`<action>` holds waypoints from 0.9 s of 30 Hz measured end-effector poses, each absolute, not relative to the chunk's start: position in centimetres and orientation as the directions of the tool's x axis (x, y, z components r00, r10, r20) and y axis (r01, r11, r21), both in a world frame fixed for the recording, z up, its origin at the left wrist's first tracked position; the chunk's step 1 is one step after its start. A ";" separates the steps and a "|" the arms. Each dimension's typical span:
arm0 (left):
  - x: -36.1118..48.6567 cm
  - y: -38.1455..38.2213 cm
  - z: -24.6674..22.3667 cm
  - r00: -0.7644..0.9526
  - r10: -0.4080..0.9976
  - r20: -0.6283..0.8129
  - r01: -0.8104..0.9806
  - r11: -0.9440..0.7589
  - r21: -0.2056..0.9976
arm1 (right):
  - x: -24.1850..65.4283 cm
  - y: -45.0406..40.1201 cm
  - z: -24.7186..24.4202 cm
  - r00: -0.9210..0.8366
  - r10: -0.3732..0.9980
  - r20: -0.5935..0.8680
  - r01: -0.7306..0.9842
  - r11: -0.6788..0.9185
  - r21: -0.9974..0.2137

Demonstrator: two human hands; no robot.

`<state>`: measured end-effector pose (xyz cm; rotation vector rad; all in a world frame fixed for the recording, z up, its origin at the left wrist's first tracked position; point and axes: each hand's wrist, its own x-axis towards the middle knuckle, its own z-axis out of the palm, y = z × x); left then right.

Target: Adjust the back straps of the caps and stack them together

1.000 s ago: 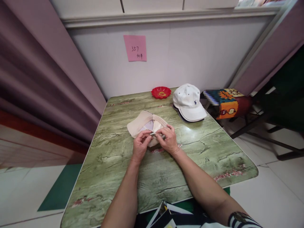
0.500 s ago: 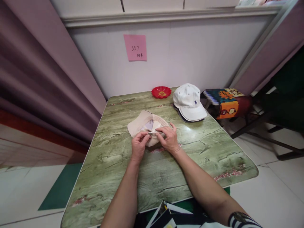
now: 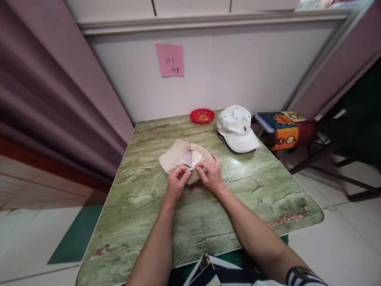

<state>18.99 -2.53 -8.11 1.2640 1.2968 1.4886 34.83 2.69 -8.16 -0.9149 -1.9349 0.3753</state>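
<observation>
A beige cap (image 3: 174,155) lies upside down on the table, its brim toward the far left and its pale lining showing. My left hand (image 3: 177,182) pinches the strap (image 3: 189,169) at the cap's near edge between thumb and fingers. From the other side, my right hand (image 3: 210,172) grips the same narrow strap, its little finger raised. The two sets of fingertips almost meet there. What fastener sits between them is too small to make out. To the right, apart from both hands, a white cap (image 3: 236,125) rests on top of a dark cap (image 3: 224,146).
The green wood-patterned table (image 3: 143,210) carries a red scalloped dish (image 3: 202,116) at its back edge. A pink note (image 3: 170,60) is stuck on the wall behind. A colourful patterned box-like item (image 3: 285,131) stands beyond the right edge, near a dark chair (image 3: 351,159).
Between my fingertips the strap has turned from lying flat and straight to slanting, bent at the middle. My left hand has shifted slightly to the right.
</observation>
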 end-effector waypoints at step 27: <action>18.9 -2.5 -8.3 -0.194 0.957 0.216 0.112 -0.197 0.974 | 34.7 3.0 -8.8 -0.301 0.706 0.642 0.447 0.699 -0.559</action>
